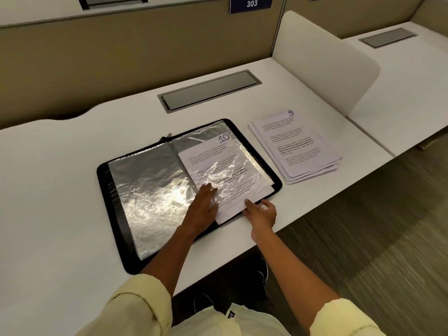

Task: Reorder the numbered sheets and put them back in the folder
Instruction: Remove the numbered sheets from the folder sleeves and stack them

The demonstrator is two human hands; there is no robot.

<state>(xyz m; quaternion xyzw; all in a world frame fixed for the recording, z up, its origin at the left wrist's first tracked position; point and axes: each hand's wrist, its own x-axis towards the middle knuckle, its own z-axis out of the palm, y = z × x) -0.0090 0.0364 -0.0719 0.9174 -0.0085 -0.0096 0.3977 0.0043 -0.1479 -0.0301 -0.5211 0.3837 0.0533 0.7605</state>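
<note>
Head view: sheet 10 (213, 166) half-sleeved; left hand (203, 207) flat; right hand (260, 212) seemingly pinching it.

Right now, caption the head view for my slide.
Left hand presses the open folder while right hand slides sheet 10 into its sleeve; stack topped by 9 waits.
</note>
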